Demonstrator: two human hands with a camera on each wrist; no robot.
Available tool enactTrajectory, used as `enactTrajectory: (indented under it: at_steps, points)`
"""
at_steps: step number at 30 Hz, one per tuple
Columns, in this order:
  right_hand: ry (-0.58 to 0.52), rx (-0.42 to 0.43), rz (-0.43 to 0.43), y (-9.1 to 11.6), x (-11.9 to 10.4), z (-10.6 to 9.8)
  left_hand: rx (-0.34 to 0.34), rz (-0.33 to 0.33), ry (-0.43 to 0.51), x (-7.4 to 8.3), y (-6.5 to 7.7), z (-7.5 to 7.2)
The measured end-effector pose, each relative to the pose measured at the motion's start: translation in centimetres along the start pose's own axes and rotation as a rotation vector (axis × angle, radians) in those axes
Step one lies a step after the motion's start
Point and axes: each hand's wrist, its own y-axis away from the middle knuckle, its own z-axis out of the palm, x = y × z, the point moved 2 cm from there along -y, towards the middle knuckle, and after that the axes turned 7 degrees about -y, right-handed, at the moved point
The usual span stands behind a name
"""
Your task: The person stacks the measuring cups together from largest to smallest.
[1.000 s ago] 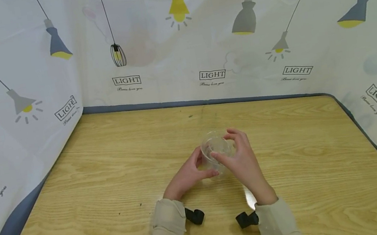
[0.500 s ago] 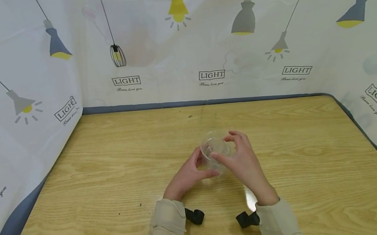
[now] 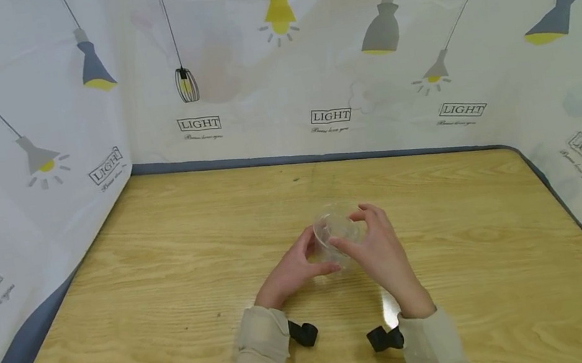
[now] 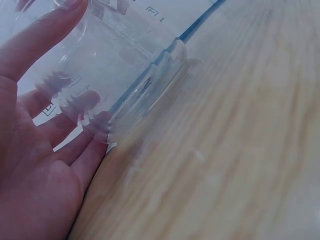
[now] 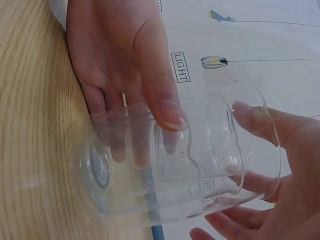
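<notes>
A clear plastic cup point(image 3: 327, 256) stands over the wooden table, held between both hands; in the right wrist view its round base point(image 5: 99, 165) is at the table side. Further clear edges show inside its wall, like a second cup nested in it. My left hand point(image 3: 294, 267) grips the lower body, thumb on the near side and fingers round the far side, also visible through the plastic in the left wrist view. My right hand point(image 3: 382, 249) is at the upper part, its thumb point(image 5: 252, 116) and fingers pinching around the rim end.
The wooden table point(image 3: 169, 275) meets a white fabric screen point(image 3: 256, 99) printed with lamps on three sides, with a blue-grey strip along its foot. Black wrist devices point(image 3: 304, 333) sit beside both sleeves, low over the table.
My right hand has come very slightly toward the person at the cup's upper part. The left hand keeps its grip. The head view has shifted a little.
</notes>
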Motion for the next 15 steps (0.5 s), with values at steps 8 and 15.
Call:
enactTrajectory:
  at_steps: [8, 15]
  points:
    - [0.042, 0.007, -0.010, 0.0, 0.3, -0.2, -0.021, -0.037, -0.016, 1.0, 0.4, 0.0]
    - [0.075, -0.003, -0.026, -0.2, -0.1, -0.3, -0.004, -0.003, -0.014, 0.0, 0.0, 0.0]
